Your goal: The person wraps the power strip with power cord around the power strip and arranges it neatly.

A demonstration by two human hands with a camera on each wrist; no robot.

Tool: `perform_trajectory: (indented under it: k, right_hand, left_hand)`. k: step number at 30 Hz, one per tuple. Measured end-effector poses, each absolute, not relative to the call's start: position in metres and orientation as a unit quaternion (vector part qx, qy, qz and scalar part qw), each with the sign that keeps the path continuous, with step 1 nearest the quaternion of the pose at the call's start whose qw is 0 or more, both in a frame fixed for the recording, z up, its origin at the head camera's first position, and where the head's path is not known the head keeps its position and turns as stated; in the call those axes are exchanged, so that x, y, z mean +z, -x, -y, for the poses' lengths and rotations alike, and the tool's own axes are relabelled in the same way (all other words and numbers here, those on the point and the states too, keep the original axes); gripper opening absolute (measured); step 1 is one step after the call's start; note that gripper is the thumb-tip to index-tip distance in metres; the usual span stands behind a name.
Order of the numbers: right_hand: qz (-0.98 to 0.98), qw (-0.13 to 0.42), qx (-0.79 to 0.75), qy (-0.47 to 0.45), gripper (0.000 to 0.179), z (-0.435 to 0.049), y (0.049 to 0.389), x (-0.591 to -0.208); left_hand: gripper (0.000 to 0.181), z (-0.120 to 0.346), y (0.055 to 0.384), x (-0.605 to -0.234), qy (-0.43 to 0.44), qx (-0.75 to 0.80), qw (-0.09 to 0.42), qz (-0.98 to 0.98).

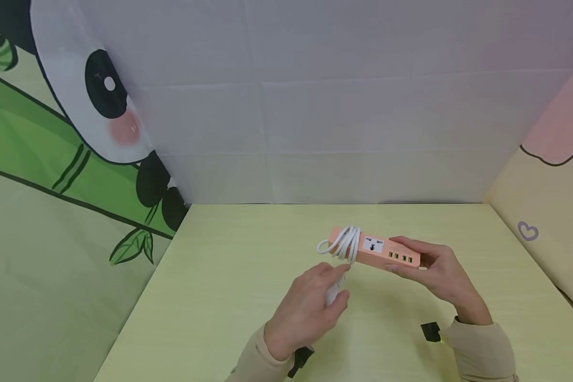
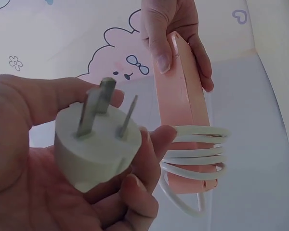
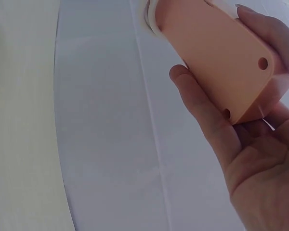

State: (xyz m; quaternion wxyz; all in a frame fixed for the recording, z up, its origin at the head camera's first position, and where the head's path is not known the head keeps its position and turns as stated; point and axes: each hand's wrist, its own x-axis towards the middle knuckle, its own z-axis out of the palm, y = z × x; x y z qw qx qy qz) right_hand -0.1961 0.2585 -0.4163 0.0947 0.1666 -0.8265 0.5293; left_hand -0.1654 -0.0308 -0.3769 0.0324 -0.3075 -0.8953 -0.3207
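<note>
A pink power strip [image 1: 381,254] with a white socket and several USB ports is held above the table by my right hand [image 1: 439,268], thumb and fingers on opposite long sides of its end. White cord [image 1: 347,243] is wound in several loops around the strip's other end. My left hand [image 1: 310,302] grips the white three-pin plug [image 2: 96,144], its metal prongs pointing out of the grasp in the left wrist view. One left fingertip lies right at the wound cord. In the right wrist view the strip's pink underside [image 3: 221,57] shows with screw holes.
Both hands are over a pale yellow table [image 1: 210,297]. A light grey cloth wall [image 1: 315,132] rises behind its far edge. Printed cloth walls flank it, with a green bamboo drawing [image 1: 38,132] on the left.
</note>
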Motion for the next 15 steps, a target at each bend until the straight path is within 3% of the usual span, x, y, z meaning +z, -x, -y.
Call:
perform_trajectory:
  k: [9,15]
  right_hand:
    - [0.838,0.102,0.511,-0.162,0.051,-0.260,0.202,-0.414]
    - [0.849,0.116,0.486,-0.173,0.051,-0.257,0.209,-0.418]
  left_hand:
    - [0.043,0.023,0.171,-0.379,0.299,-0.321,0.063,0.897]
    - [0.035,0.015,0.171,-0.383,0.334,-0.248,0.105,0.903]
